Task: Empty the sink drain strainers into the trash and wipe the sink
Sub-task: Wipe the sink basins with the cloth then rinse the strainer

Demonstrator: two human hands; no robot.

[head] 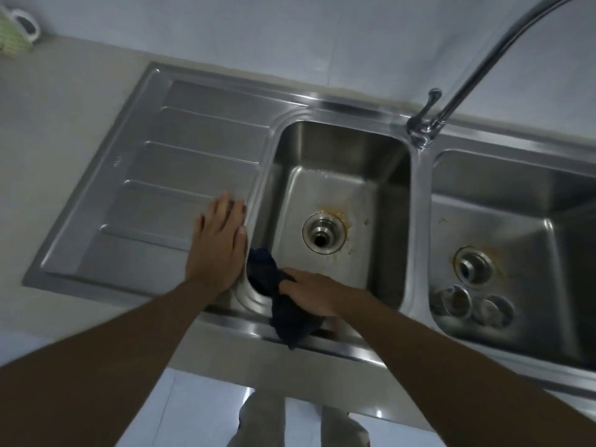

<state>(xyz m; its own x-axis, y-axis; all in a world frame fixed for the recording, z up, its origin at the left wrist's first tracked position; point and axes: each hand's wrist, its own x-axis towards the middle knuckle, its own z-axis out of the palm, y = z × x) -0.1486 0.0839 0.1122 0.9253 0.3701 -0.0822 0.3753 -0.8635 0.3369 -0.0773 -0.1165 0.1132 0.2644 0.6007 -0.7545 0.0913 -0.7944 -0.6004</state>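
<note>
Steel fills most of the frame: a double sink (pixel 416 175) with a ribbed drainboard (pixel 180 150) at left, set in a pale counter (pixel 48 140). The left grip (pixel 219 243) lies flat and open on the drainboard's right edge, fingers straight, holding nothing; it looks like a brace. The right grip (pixel 309 293), lower centre, is closed over a dark blue cloth (pixel 263 266) bunched in the lower-left corner of the left basin (pixel 322 146), with the cloth's tail draped over the front rim. The step in hand looks like wiping, begun at that corner. This basin's drain (pixel 324 232) stands open without a strainer, ringed by orange stains (pixel 335 214). Two strainers (pixel 456 300) lie in the lower-left of the right basin (pixel 516 188), just below its own stained drain (pixel 474 264); whether they have been emptied cannot be told. The next move probably calls for pushing the cloth up and right across the basin floor toward the stains, pressing hard enough to lift them and keeping the cloth out of the open drain. A faucet (pixel 483 66) arches in from the upper right, and a mug (pixel 16 30) sits at the upper left.
</note>
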